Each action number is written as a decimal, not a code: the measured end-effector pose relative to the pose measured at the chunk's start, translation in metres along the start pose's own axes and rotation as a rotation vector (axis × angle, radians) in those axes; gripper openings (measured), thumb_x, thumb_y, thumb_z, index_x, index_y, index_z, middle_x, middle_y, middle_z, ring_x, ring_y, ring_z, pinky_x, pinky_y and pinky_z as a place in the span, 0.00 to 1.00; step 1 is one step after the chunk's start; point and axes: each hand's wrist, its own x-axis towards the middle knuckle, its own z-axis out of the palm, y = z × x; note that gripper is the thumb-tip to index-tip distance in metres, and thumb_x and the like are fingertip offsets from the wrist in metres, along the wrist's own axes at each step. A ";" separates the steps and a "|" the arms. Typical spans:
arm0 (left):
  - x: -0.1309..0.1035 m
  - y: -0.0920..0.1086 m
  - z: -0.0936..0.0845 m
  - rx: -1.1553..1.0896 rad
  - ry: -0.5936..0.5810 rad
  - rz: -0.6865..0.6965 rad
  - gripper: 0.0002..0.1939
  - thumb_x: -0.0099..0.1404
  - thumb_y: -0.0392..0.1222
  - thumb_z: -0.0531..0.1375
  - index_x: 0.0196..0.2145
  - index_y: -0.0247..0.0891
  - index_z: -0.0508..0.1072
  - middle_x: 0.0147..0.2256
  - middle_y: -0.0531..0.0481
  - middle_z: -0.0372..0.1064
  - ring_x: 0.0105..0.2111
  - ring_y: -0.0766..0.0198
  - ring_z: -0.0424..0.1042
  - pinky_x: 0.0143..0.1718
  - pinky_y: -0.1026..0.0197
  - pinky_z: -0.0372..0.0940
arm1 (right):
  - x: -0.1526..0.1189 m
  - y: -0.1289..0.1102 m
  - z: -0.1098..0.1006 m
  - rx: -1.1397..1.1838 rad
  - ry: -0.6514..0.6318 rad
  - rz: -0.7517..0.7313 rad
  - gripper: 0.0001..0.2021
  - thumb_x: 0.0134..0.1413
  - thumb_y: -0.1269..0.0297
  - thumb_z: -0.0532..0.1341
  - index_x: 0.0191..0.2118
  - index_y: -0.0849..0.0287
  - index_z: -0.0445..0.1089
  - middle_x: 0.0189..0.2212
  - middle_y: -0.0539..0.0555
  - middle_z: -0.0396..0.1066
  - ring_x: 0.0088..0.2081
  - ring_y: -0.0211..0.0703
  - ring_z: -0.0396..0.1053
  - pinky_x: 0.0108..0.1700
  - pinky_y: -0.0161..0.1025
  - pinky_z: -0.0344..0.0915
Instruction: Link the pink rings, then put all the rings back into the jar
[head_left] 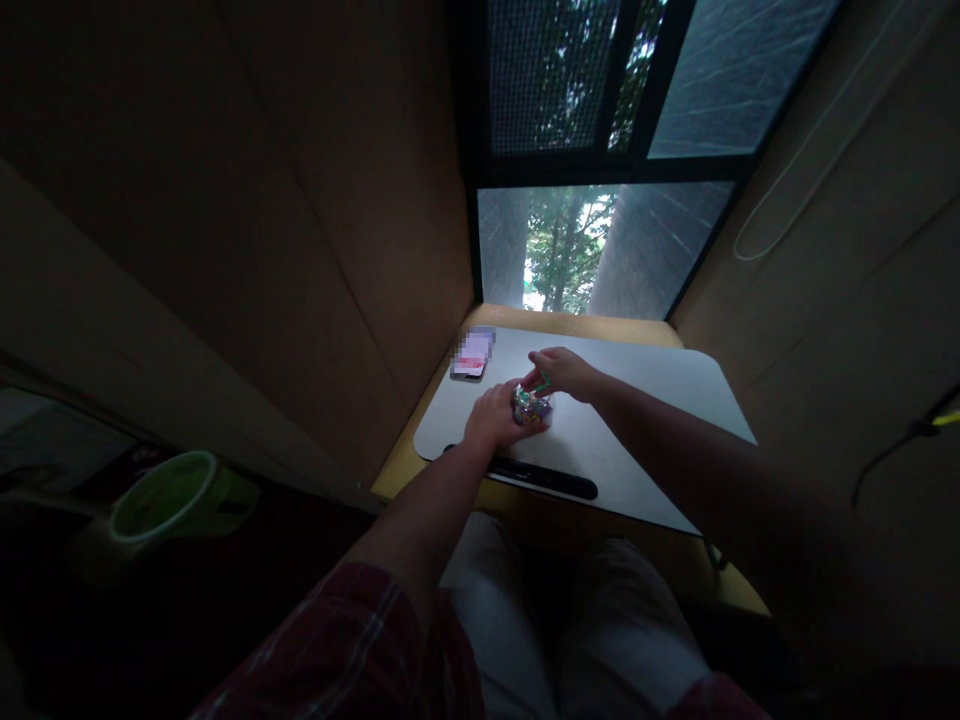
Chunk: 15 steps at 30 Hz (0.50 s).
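A small clear container (534,408) with shiny, many-coloured contents stands on the white tabletop (637,400). My left hand (495,416) is wrapped round its left and near side. Just above the container's top is my right hand (562,374), its fingers pinched together on a small greenish thing (543,380). That thing is too small and dim to name. The container's lower left part is hidden behind my left fingers.
A phone (472,354) with a lit screen lies at the tabletop's far left corner. A black strip (544,477) runs along the near edge. Walls flank the table, with a window (570,245) behind. A green bin (176,495) stands at lower left.
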 end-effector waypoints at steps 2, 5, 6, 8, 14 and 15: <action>0.000 -0.001 0.001 0.004 -0.005 -0.010 0.44 0.49 0.68 0.65 0.59 0.46 0.61 0.48 0.45 0.70 0.49 0.50 0.68 0.51 0.52 0.62 | 0.000 -0.001 -0.001 -0.002 0.001 0.000 0.15 0.66 0.58 0.56 0.29 0.60 0.64 0.22 0.56 0.76 0.23 0.39 0.73 0.25 0.32 0.71; 0.001 -0.002 0.003 0.008 0.002 -0.008 0.44 0.49 0.68 0.65 0.58 0.45 0.62 0.48 0.45 0.69 0.48 0.50 0.69 0.50 0.52 0.63 | 0.000 -0.003 -0.002 -0.010 -0.003 -0.003 0.15 0.65 0.57 0.56 0.29 0.60 0.64 0.23 0.57 0.76 0.23 0.39 0.73 0.25 0.32 0.71; 0.001 -0.003 0.003 0.009 0.006 -0.007 0.44 0.48 0.68 0.65 0.58 0.45 0.62 0.48 0.45 0.70 0.48 0.50 0.69 0.49 0.52 0.63 | 0.000 -0.004 -0.002 -0.013 -0.002 -0.005 0.15 0.65 0.57 0.56 0.29 0.60 0.65 0.23 0.57 0.76 0.24 0.39 0.73 0.25 0.33 0.71; 0.001 -0.004 0.004 0.011 0.011 -0.005 0.44 0.48 0.69 0.65 0.57 0.44 0.63 0.47 0.45 0.70 0.47 0.50 0.69 0.48 0.52 0.63 | -0.001 -0.007 -0.002 -0.021 0.000 -0.008 0.15 0.66 0.58 0.55 0.30 0.61 0.64 0.24 0.57 0.77 0.24 0.40 0.74 0.25 0.34 0.71; 0.003 -0.005 0.006 0.018 0.001 -0.010 0.45 0.48 0.69 0.65 0.58 0.45 0.62 0.51 0.44 0.68 0.50 0.49 0.68 0.52 0.52 0.62 | -0.005 -0.018 -0.003 -0.034 -0.006 -0.048 0.16 0.67 0.58 0.53 0.29 0.60 0.64 0.23 0.56 0.75 0.25 0.39 0.73 0.26 0.33 0.70; 0.002 -0.005 0.006 0.014 -0.002 -0.013 0.45 0.48 0.68 0.66 0.59 0.45 0.62 0.51 0.45 0.68 0.50 0.50 0.68 0.52 0.52 0.62 | -0.006 -0.019 -0.004 -0.046 -0.005 -0.059 0.16 0.67 0.58 0.53 0.28 0.60 0.64 0.22 0.55 0.75 0.24 0.39 0.72 0.26 0.33 0.70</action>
